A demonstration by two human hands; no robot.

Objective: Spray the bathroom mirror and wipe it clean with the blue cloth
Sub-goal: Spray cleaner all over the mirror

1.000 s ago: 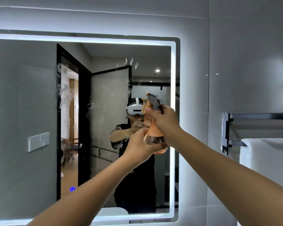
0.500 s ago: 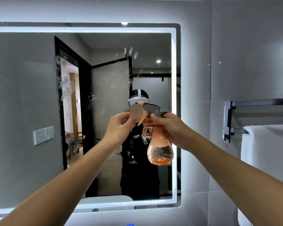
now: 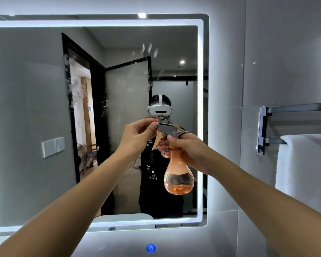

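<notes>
Right hand (image 3: 188, 152): clenched round bottle (image 3: 178, 175) neck, before mirror (image 3: 35, 108).
Left hand (image 3: 137, 136): pinching nozzle (image 3: 160, 127).
Progress: mirror smudged; spraying, wiping likely remain; no cloth visible.

Left hand (image 3: 137, 135) now pinches spray bottle (image 3: 177, 171) nozzle.

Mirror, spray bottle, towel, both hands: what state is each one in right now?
Mirror: lit around its edge, smudged with white marks.
Spray bottle: held upright, a little orange liquid at the bottom.
Right hand: grips the bottle's neck.
Left hand: pinches the nozzle tip.
White towel: hanging on the rack.
</notes>
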